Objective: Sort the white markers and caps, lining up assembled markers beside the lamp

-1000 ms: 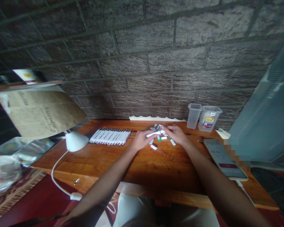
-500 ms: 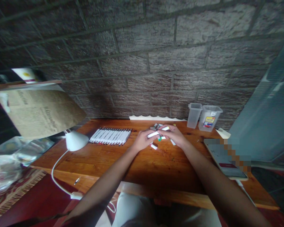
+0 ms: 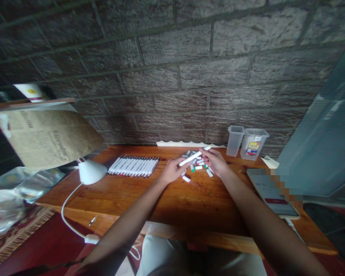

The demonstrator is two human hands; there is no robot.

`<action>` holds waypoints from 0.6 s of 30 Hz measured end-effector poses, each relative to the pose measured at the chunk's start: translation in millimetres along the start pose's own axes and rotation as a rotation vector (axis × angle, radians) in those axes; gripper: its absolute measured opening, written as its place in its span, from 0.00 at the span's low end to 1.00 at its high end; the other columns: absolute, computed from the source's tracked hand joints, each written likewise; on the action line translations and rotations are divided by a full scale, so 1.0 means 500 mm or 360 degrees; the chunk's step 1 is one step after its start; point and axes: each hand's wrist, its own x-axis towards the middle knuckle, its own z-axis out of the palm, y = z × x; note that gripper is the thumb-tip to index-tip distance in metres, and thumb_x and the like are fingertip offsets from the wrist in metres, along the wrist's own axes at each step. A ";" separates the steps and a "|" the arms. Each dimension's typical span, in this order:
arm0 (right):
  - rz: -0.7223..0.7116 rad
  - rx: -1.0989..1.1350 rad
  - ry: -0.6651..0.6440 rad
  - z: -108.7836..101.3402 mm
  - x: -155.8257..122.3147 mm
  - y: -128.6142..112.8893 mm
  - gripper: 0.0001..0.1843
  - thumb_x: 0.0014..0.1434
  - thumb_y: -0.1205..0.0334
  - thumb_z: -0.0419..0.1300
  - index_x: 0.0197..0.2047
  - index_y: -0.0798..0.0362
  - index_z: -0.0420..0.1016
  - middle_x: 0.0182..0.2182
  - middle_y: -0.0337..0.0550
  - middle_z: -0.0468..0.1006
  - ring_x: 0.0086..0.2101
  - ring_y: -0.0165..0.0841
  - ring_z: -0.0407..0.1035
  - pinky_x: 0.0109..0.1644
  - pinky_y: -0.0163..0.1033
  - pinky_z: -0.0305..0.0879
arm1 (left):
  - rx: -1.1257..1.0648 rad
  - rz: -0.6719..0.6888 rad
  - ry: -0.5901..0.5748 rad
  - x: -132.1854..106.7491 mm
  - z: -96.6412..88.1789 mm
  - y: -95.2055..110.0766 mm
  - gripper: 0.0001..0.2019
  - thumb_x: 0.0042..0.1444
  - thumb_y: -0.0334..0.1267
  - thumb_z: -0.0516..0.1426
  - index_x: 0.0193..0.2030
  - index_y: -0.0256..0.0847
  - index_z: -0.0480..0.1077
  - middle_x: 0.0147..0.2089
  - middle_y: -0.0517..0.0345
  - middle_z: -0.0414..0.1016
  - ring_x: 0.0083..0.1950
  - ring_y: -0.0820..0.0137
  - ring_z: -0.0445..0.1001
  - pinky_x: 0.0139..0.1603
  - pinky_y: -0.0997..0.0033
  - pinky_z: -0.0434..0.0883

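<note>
Head cam: your L hand (image 3: 171, 171) and R hand (image 3: 214, 161) pinch a white marker (image 3: 194, 156) between them, narrow grip, just above loose markers (image 3: 197, 167) on the wooden bench (image 3: 172, 199); row of markers (image 3: 133, 166) to L.

A big wall of dark brick (image 3: 172, 69) stands behind a shiny brown wood table (image 3: 189, 203). A white lamp (image 3: 90, 172) sits on the table, and its white cord hangs down. Down on the floor there is a red rug (image 3: 20, 237) with a pale fringe. On the right is a pale blue pane (image 3: 313, 134). The room looks dim.
</note>
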 end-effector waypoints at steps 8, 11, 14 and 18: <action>-0.0014 -0.0009 -0.0012 -0.005 0.003 0.002 0.19 0.41 0.50 0.72 0.27 0.54 0.70 0.21 0.31 0.66 0.19 0.20 0.56 0.22 0.29 0.53 | -0.0008 -0.0008 -0.0083 0.000 0.001 -0.004 0.18 0.61 0.49 0.52 0.41 0.36 0.76 0.25 0.60 0.72 0.24 0.76 0.65 0.26 0.79 0.61; 0.0002 -0.0027 -0.0118 0.002 -0.004 0.003 0.17 0.44 0.51 0.71 0.28 0.53 0.73 0.20 0.31 0.66 0.20 0.20 0.57 0.23 0.29 0.55 | 0.0000 -0.0005 -0.0113 -0.002 0.002 -0.006 0.18 0.61 0.49 0.53 0.38 0.36 0.76 0.25 0.60 0.72 0.25 0.76 0.65 0.26 0.79 0.61; 0.0008 -0.0102 -0.0143 0.009 -0.008 0.004 0.17 0.45 0.49 0.70 0.32 0.52 0.75 0.24 0.35 0.72 0.23 0.24 0.62 0.26 0.29 0.59 | -0.0005 -0.0007 -0.0140 -0.003 0.004 -0.006 0.18 0.60 0.49 0.54 0.38 0.36 0.76 0.25 0.60 0.72 0.25 0.75 0.65 0.26 0.79 0.62; 0.0013 -0.0150 -0.0212 0.019 -0.013 0.002 0.19 0.45 0.46 0.69 0.34 0.52 0.77 0.31 0.40 0.78 0.30 0.29 0.70 0.33 0.34 0.67 | -0.0021 -0.0011 -0.0171 -0.003 0.005 -0.004 0.19 0.60 0.50 0.53 0.37 0.36 0.76 0.25 0.60 0.72 0.25 0.76 0.65 0.25 0.79 0.61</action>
